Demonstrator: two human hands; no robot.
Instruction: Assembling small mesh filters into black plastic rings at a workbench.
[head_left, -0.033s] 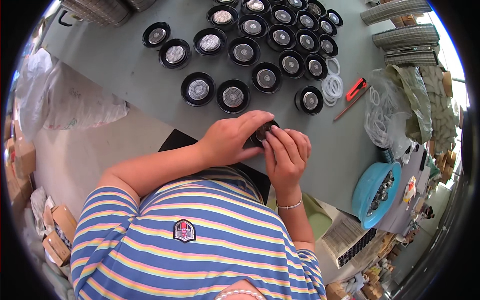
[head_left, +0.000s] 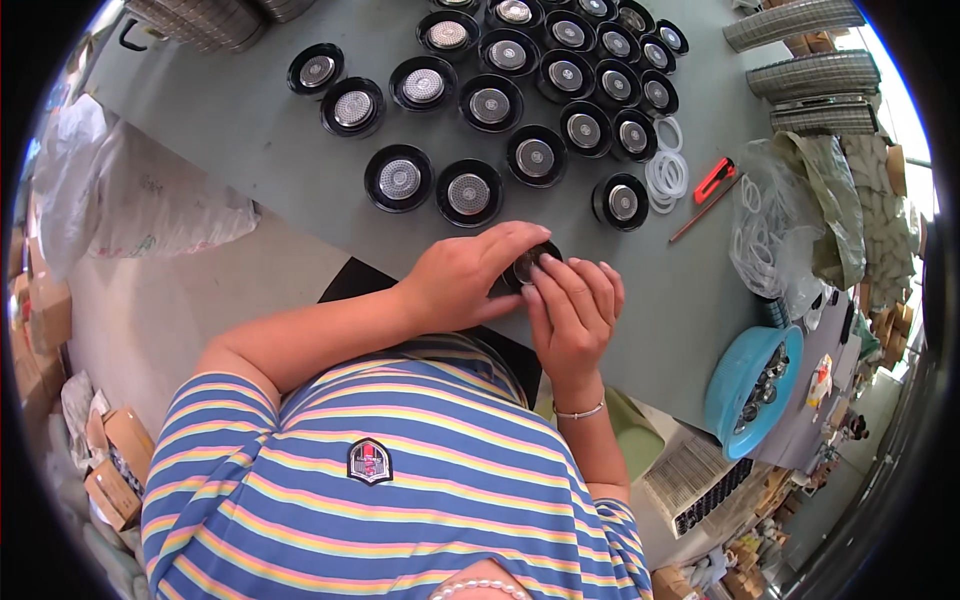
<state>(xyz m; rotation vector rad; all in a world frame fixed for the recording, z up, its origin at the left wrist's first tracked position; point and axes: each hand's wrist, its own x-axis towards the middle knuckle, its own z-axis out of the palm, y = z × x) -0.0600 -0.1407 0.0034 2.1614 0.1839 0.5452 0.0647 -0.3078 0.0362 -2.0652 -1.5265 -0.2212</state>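
Close to my body, at the table's near edge, a dark round cup-shaped part (head_left: pixel 533 262) sits between my hands. My left hand (head_left: pixel 468 275) curves around its left side, fingers over the far rim and thumb below. From the right, the fingertips of my right hand (head_left: pixel 575 305) press on its inner face and near rim. Much of the part is hidden by the fingers. Beyond my hands stand several similar black round parts with metal discs in the middle, the nearest being one black part (head_left: pixel 468 193) and, to the right, another black part (head_left: pixel 620 202).
White sealing rings (head_left: pixel 665 178) lie right of the black parts, beside a red utility knife (head_left: pixel 714 178) and a thin brown stick (head_left: pixel 705 210). A clear bag of rings (head_left: pixel 765 235) and a blue basin (head_left: pixel 725 390) with shiny metal pieces are farther right. Stacked metal pieces (head_left: pixel 200 25) stand far left.
The fingertips of my right hand have shifted very slightly on the part. My left hand keeps its hold, and the rest of the scene moves only a little with the camera.
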